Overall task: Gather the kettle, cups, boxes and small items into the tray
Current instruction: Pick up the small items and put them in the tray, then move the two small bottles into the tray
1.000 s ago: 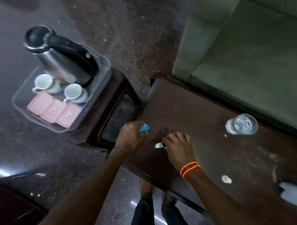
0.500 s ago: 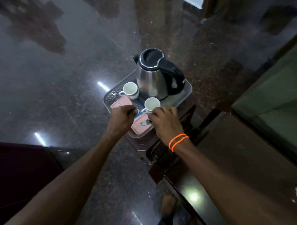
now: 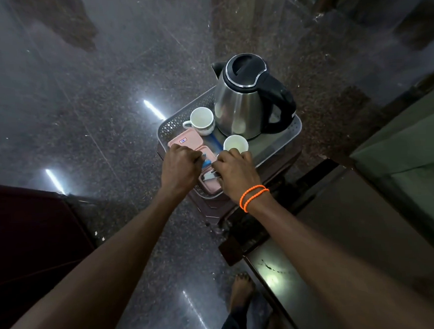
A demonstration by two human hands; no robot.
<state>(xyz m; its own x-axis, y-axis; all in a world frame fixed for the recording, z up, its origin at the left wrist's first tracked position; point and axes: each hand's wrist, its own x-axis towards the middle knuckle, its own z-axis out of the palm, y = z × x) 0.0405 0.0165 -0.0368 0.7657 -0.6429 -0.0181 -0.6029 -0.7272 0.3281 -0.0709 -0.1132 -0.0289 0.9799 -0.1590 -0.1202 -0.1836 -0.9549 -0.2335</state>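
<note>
A grey perforated tray [image 3: 174, 122] sits on a small dark stool. In it stand a steel kettle [image 3: 243, 108] with a black lid and handle, two white cups [image 3: 201, 120] [image 3: 235, 143], and pink boxes [image 3: 185, 141]. My left hand [image 3: 180, 168] hovers over the pink boxes, closed on a small blue item [image 3: 207, 162]. My right hand [image 3: 233, 173], with orange bands at the wrist, is closed on a small silver item [image 3: 211, 175] just above the nearest pink box. Both hands hide part of the boxes.
The stool [image 3: 268, 172] stands on a glossy dark stone floor [image 3: 84, 108]. A dark wooden table [image 3: 350, 233] runs along the right, with a green sofa [image 3: 409, 151] beyond it. A dark red seat [image 3: 27, 234] is at left. My bare foot [image 3: 242, 287] shows below.
Both hands carried the small blue and silver items from the wooden table over to the tray. They now sit lower over the pink boxes. My view turned left toward the tray.
</note>
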